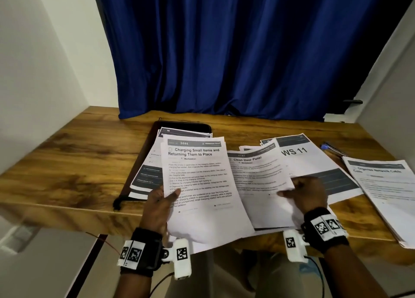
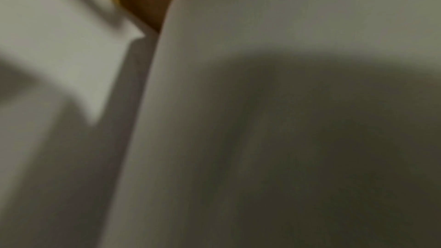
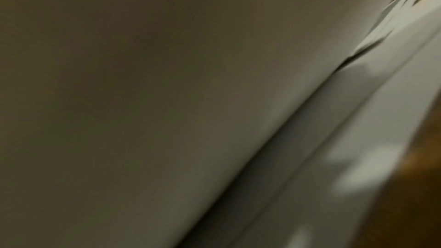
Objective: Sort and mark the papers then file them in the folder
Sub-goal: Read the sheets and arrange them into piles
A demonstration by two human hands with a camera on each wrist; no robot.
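In the head view my left hand (image 1: 162, 198) pinches the left edge of a printed sheet titled "Charging Small Items and Returning Them to Place" (image 1: 199, 176), thumb on top. My right hand (image 1: 301, 192) grips a bundle of sheets topped by "Clean Door Panel" (image 1: 258, 174) at its right edge. An open black folder (image 1: 143, 154) lies behind the left hand with papers inside it. Both wrist views are filled with blurred white paper (image 2: 262, 120) (image 3: 167, 101); no fingers show there.
A "WS 11" sheet (image 1: 298, 156) lies right of centre on the wooden table (image 1: 67, 163). Another paper stack (image 1: 386, 190) sits at the right edge. A blue pen (image 1: 332, 148) lies behind it. A blue curtain (image 1: 224, 50) hangs at the back.
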